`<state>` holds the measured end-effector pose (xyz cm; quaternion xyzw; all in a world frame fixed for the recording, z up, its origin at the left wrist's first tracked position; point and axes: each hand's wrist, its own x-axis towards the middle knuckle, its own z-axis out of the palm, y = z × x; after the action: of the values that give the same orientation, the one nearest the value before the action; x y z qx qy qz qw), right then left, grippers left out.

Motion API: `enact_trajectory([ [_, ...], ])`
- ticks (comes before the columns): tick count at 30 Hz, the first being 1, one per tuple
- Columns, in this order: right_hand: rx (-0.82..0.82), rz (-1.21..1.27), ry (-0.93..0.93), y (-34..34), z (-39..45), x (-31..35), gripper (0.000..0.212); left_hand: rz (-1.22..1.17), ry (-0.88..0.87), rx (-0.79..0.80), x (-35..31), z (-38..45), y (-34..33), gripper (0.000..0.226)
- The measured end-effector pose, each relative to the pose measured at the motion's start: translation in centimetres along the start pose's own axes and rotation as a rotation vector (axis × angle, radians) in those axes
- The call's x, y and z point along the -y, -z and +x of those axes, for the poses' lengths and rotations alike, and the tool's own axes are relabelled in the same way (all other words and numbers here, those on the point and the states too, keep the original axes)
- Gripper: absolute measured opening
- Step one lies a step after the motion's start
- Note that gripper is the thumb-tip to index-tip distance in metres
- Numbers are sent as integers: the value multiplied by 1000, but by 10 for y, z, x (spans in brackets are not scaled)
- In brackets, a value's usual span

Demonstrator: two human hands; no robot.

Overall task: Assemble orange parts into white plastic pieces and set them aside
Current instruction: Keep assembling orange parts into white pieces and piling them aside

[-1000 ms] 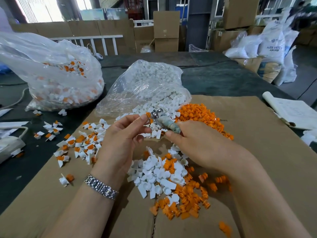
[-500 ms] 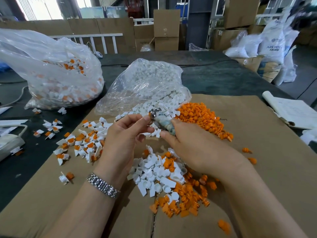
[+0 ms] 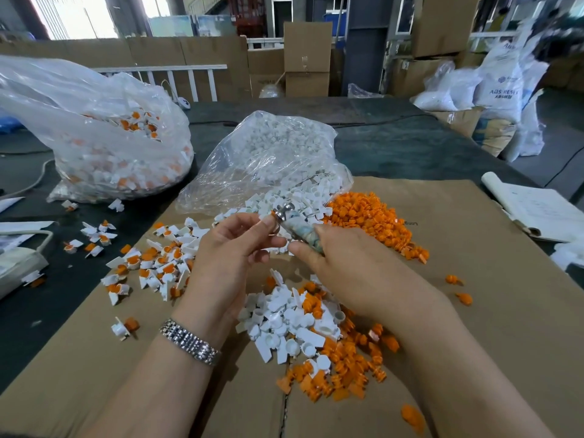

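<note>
My left hand (image 3: 234,251) pinches a small orange part (image 3: 272,214) at its fingertips, against the metal tip of a wrapped tool (image 3: 298,230). That tool is gripped in my right hand (image 3: 350,267). Whether a white piece is also in my left hand is hidden. Below both hands lies a mixed heap of white pieces (image 3: 284,324) and orange parts (image 3: 341,371). A larger pile of orange parts (image 3: 369,219) sits beyond my right hand. Assembled white-and-orange pieces (image 3: 151,263) are spread out to the left of my left hand.
Brown cardboard (image 3: 474,311) covers the dark table. An open clear bag of white pieces (image 3: 271,159) lies behind the hands, and a bigger bag of assembled pieces (image 3: 104,137) stands at the back left. A notebook (image 3: 534,210) lies at the right edge, a pale device (image 3: 15,267) at the left.
Both hands stay together at the tool's tip with only slight shifts. Two orange parts have appeared on the cardboard to the right of my right hand.
</note>
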<state>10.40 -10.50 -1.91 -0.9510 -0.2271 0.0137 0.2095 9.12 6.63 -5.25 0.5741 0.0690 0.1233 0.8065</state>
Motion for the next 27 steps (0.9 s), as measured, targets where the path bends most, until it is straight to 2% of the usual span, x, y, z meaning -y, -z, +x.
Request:
enact_trajectory([
  [2, 44, 51, -25, 6, -3, -1, 42, 82, -56, -72, -2, 2, 4, 9],
  [6, -25, 29, -185, 10, 3, -14, 34, 556, -201, -340, -4, 7, 21, 10],
  [9, -52, -118, -344, 4, 8, -25, 51, 895, -340, -496, -8, 11, 30, 10],
  [11, -59, -188, -409, -1, 11, -29, 59, 1058, -369, -519, -10, 10, 32, 15],
  [13, -57, -235, -433, -6, 14, -32, 63, 1125, -401, -407, -9, 8, 31, 22],
  [15, -47, -262, -435, -10, 16, -34, 67, 1094, -397, -168, -8, 5, 27, 28],
  [18, -41, -268, -423, -14, 19, -38, 70, 1135, -258, 240, -9, 1, 26, 35],
  [20, -47, -267, -416, -15, 21, -42, 70, 1209, -181, 414, -8, 2, 28, 35],
  [23, -68, -238, -398, -15, 21, -43, 67, 1213, -177, 456, -4, 2, 27, 21],
  [27, -164, -210, -272, -13, 22, -41, 55, 1273, -241, 293, 2, 6, 28, 10],
])
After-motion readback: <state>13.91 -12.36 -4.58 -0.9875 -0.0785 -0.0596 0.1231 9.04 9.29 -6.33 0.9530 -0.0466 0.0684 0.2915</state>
